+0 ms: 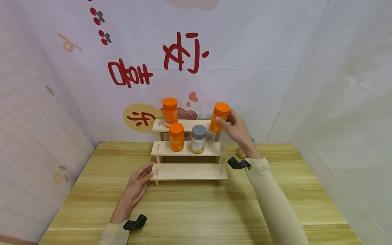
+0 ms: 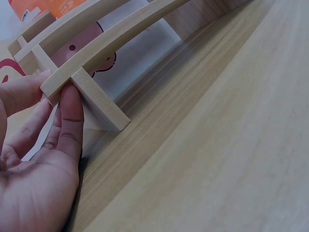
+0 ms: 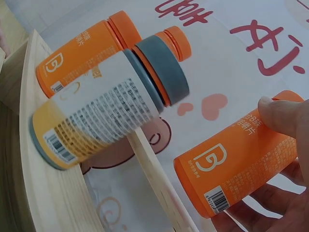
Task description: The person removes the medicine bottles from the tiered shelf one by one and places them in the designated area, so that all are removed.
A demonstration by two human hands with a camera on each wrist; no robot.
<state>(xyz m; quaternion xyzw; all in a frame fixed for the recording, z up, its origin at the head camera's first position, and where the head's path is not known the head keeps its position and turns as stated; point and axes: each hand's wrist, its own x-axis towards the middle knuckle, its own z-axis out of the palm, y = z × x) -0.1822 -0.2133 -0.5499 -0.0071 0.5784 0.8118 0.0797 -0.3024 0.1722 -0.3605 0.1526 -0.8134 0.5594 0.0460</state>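
Note:
A three-step wooden rack (image 1: 190,172) stands on the table. My left hand (image 1: 136,186) pinches the left end of its lowest board, thumb on top and fingers beneath in the left wrist view. My right hand (image 1: 237,128) grips an orange bottle (image 1: 219,117) at the right end of the top step; in the right wrist view this bottle (image 3: 236,154) is tilted beside the top board, and whether it touches the board I cannot tell. Another orange bottle (image 1: 170,112) stands at the top left. On the middle step are an orange bottle (image 1: 176,137) and a grey-capped bottle (image 1: 198,139).
Behind my right wrist, a bottle (image 1: 241,153) stands on the wooden table (image 1: 190,211), partly hidden by the arm. A white printed cloth (image 1: 245,68) hangs close behind the rack, and more cloth closes off both sides.

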